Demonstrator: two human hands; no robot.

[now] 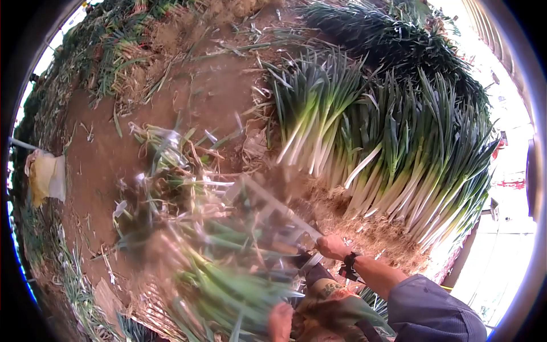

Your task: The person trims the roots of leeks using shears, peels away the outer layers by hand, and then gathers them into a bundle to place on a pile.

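Note:
My right hand (333,247) is closed around the near end of a long, pale, straight piece (279,206). It points up and left, and blur hides whether it is a blade or a stalk. My left hand (280,321), low in the view, closes on the leafy end of a bunch of leeks (228,288). The bunch is smeared by motion, and its roots lie toward the left. Just beyond it is a heap of pale leaf scraps (171,142) and peelings.
Leeks (399,154) stand in a dense row at the right, roots toward me. Behind them lies a dark green heap of leeks (393,34). More leafy stalks (114,51) are piled at the far left. A pale bag-like thing (48,175) is at the left edge, beside the brown ground (97,148).

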